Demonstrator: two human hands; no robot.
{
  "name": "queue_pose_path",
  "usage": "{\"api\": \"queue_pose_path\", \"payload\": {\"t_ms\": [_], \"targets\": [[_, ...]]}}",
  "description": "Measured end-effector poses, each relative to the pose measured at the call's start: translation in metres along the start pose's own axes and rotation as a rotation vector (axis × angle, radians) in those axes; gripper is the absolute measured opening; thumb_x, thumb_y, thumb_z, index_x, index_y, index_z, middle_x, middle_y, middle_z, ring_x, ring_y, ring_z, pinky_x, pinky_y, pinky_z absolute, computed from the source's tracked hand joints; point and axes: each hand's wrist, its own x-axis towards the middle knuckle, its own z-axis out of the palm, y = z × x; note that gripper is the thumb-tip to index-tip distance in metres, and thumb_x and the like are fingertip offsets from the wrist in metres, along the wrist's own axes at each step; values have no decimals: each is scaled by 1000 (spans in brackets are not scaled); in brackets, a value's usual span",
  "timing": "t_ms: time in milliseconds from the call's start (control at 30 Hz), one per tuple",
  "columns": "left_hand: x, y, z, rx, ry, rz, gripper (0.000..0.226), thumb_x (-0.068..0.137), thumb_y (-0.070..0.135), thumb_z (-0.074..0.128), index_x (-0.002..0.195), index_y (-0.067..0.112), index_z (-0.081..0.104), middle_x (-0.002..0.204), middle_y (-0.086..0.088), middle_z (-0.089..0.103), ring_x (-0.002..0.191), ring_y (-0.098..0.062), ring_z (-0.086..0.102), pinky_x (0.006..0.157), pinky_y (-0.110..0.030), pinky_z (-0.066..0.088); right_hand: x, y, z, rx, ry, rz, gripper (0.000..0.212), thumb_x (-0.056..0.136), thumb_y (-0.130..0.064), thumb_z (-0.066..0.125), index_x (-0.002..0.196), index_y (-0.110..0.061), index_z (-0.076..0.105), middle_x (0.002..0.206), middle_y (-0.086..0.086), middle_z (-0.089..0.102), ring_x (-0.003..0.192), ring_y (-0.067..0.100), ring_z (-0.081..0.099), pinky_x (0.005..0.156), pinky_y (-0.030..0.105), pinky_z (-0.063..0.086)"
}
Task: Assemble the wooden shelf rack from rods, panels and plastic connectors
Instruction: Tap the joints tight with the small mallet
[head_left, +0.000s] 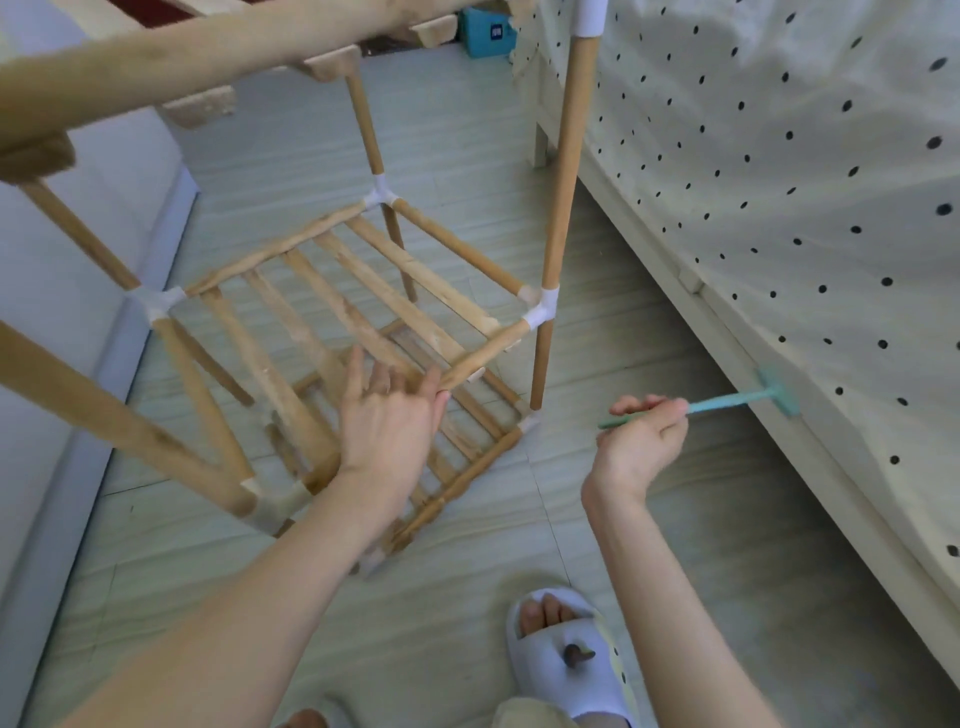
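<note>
Rack (363, 291) stands on floor, centre-left, mostly built. Left hand (387, 421) spread wide, fingertips at near rail of middle shelf. Right hand (641, 441) grips teal mallet (748, 402), near right. Tapping stage, likely; next: steady rail, strike joint squarely.

left hand (387, 421) spread (touching rack (332, 312) rail) | right hand (644, 434) grips teal mallet (737, 402)

polka-dot bedsheet (779, 156) right | white slipper (571, 660) on tiled floor (467, 597) | blue box (485, 34) far
</note>
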Motion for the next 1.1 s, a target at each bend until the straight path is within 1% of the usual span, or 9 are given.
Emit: {"api": "queue_pose_path", "payload": {"t_ms": [100, 200, 333, 467, 567, 700, 800, 1000, 1100], "targets": [[-4, 3, 6, -147, -5, 27, 52, 100, 41, 8, 150, 28, 13, 147, -13, 40, 139, -31, 30, 116, -49, 6, 0, 11, 11, -9, -62, -92, 35, 104, -23, 21, 73, -19, 37, 63, 3, 50, 60, 16, 46, 62, 26, 36], [-5, 1, 13, -346, -14, 59, 62, 91, 45, -5, 150, 30, 5, 156, -6, 19, 144, -28, 16, 118, -44, 13, -14, 34, 27, -358, -483, 20, 40, 103, -23, 26, 68, -16, 44, 59, 1, 52, 53, 13, 46, 57, 27, 36], [-1, -1, 20, -433, -16, 79, 63, 88, 48, -8, 149, 33, 0, 157, -1, 12, 145, -24, 9, 119, -40, 7, 1, 27, 42, -179, -180, 27, 36, 102, -22, 25, 71, -13, 42, 55, 4, 53, 51, 19, 46, 60, 32, 39], [-1, -1, 21, -441, -21, 73, 61, 89, 47, -7, 148, 34, -3, 157, 1, 11, 145, -22, 8, 119, -39, 7, -9, 31, 44, -384, -573, 93, 41, 102, -22, 27, 68, -12, 47, 55, 3, 54, 44, 13, 45, 47, 21, 36], [-1, -1, 20, -470, -25, 77, 59, 90, 48, -5, 147, 35, -4, 157, 2, 10, 145, -21, 6, 118, -39, 5, 3, 30, 42, -289, -267, 84, 42, 102, -22, 26, 67, -10, 45, 54, 3, 53, 53, 21, 47, 59, 33, 42], [1, 0, 20, -451, -24, 71, 54, 96, 42, 6, 149, 34, 2, 158, 2, 12, 146, -21, 8, 118, -39, 7, 6, 30, 38, -432, -673, 147, 37, 103, -24, 28, 71, -14, 43, 53, 2, 52, 40, 12, 40, 42, 23, 32], [-1, -3, 19, -468, -19, 95, 52, 99, 35, 18, 148, 34, 2, 157, 6, 13, 145, -22, 7, 118, -39, 3, 13, 18, 31, -346, -533, 165, 35, 102, -26, 26, 72, -15, 41, 55, 4, 51, 33, 5, 37, 36, 18, 28], [-22, -40, 23, -579, 6, 226, 54, 99, 21, 39, 142, 36, 9, 146, 20, 15, 144, -16, 8, 118, -41, 3, 26, -6, 26, -379, -577, -18, 39, 103, -29, 23, 75, -18, 49, 92, 5, 64, 86, 14, 53, 84, 29, 40], [-32, -66, 28, -548, 20, 195, 63, 92, 3, 51, 144, 30, 29, 146, 19, 27, 143, -14, 9, 118, -45, 6, 20, -17, 29, -381, -698, -90, 38, 103, -29, 24, 76, -19, 47, 92, 7, 63, 89, 15, 54, 82, 26, 41]]}}
